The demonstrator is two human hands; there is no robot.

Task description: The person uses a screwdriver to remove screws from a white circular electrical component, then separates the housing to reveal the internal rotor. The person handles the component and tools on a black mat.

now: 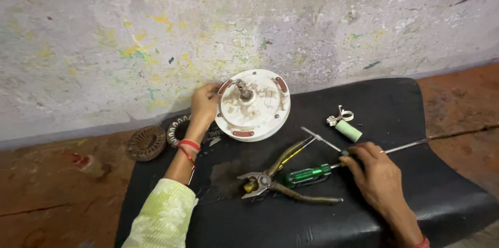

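On a worn black cushion (426, 196) set against a paint-flecked wall (104, 30), a person works at a dismantled fan motor, the job seemingly about midway. At far left, on the reddish floor (41, 185), a small object lies blurred beyond telling, and just right of it a round wound stator (146, 143) sits at the cushion's edge, touching a second ring of windings (178, 129) partly hidden behind the wrist. That these parts lie out and apart from the casing suggests the motor is already opened and stripped. The left hand (204, 106), wrist banded with red thread, has its grip closed on the left rim of the white round motor housing (253, 104), which rests near the wall with its central shaft (242, 90) pointing up; the housing is steadied, not lifted. Nearer the camera, a pair of pliers (275, 180) lies unused with its handles spread. Beside it rests a green-handled screwdriver (312, 174), and the right hand (377, 174) has its fingers curled down over the long metal shank where it meets the handle; whether the grip is fully clamped or merely resting cannot be told. Farther right, a small white clip-like fitting (338, 118) and a pale green cylinder (348, 131) wait loose on the cushion. No fresh fastening shows, so reassembly appears undone.
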